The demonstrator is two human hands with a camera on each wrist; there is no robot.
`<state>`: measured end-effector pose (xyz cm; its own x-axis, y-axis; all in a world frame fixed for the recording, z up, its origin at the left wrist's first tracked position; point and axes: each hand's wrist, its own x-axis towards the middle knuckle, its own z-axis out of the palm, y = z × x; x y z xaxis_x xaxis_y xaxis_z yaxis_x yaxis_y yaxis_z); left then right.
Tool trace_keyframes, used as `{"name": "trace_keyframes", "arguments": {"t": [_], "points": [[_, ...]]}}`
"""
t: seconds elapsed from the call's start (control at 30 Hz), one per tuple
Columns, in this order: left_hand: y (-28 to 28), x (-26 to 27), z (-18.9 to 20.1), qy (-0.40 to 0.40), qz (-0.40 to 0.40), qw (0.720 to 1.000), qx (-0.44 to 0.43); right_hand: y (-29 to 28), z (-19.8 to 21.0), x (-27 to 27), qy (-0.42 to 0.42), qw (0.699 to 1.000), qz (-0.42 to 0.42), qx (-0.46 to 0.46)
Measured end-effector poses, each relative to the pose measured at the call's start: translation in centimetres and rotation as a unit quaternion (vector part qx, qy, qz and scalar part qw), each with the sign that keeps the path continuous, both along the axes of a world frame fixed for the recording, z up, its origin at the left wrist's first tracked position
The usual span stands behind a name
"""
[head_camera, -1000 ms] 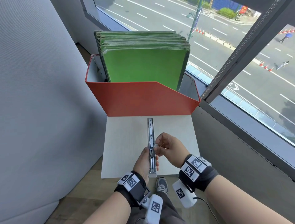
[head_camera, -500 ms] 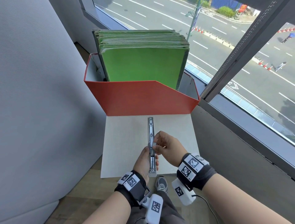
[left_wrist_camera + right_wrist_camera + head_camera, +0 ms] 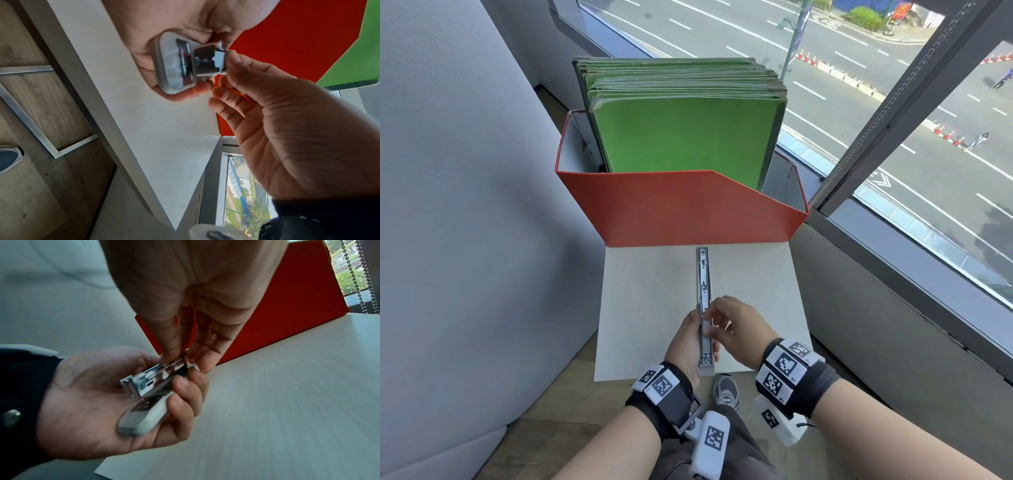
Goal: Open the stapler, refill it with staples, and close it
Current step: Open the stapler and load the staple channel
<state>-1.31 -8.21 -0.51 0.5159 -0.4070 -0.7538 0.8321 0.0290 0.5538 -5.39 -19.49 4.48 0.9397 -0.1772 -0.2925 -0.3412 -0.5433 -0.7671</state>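
A silver stapler (image 3: 703, 284) lies swung fully open in a straight line over the white table (image 3: 647, 308). My left hand (image 3: 685, 342) cups its near half from below, fingers curled round the grey base (image 3: 144, 417). The shiny staple channel (image 3: 158, 376) faces up. My right hand (image 3: 739, 325) reaches in from the right, and its thumb and fingertips (image 3: 170, 352) pinch the channel's sides near the hinge. A small pale piece (image 3: 219, 60) sits under the index fingertip; I cannot tell whether it is a staple strip. In the left wrist view the stapler (image 3: 176, 65) shows end-on.
A red file box (image 3: 681, 209) packed with green folders (image 3: 685, 137) stands at the table's far edge, just beyond the stapler's tip. A grey wall is on the left, and a window with its frame (image 3: 893, 102) on the right. My shoe (image 3: 726, 390) shows below the table's near edge.
The right fingertips have slid a little toward me along the staple channel. The left hand and the stapler have stayed in place.
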Motion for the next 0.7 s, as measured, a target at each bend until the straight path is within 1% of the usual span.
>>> {"name": "trace_keyframes", "arguments": {"t": [0.2,0.3,0.4,0.47,0.5,0.57,0.63,0.7], "points": [[0.0,0.4,-0.2,0.002,-0.009,1.0,0.026,0.6,-0.3,-1.0,-0.025,1.0,0.0,-0.018],[-0.2,0.5,0.0,0.007,-0.004,1.0,0.015,1.1,-0.5,-1.9,-0.049,0.996,0.012,-0.075],[-0.1,0.6,0.4,0.009,-0.014,1.0,0.007,1.6,-0.6,-3.1,-0.082,0.984,0.052,-0.148],[0.2,0.5,0.4,0.008,-0.026,0.999,0.021,1.8,-0.5,-3.8,-0.086,0.98,0.075,-0.166],[0.3,0.5,0.4,0.004,-0.031,0.999,0.028,1.6,-0.3,-3.8,-0.07,0.983,0.075,-0.149],[0.4,0.2,0.4,-0.003,-0.035,0.999,0.031,0.6,0.4,-3.2,-0.021,0.996,0.051,-0.063],[0.3,-0.2,0.7,0.004,-0.03,1.0,0.01,-1.1,0.8,-1.8,-0.002,1.0,-0.024,0.012],[0.0,-0.6,1.0,0.017,-0.036,0.999,-0.016,-2.9,0.7,0.2,0.007,0.992,-0.118,0.041]]}}
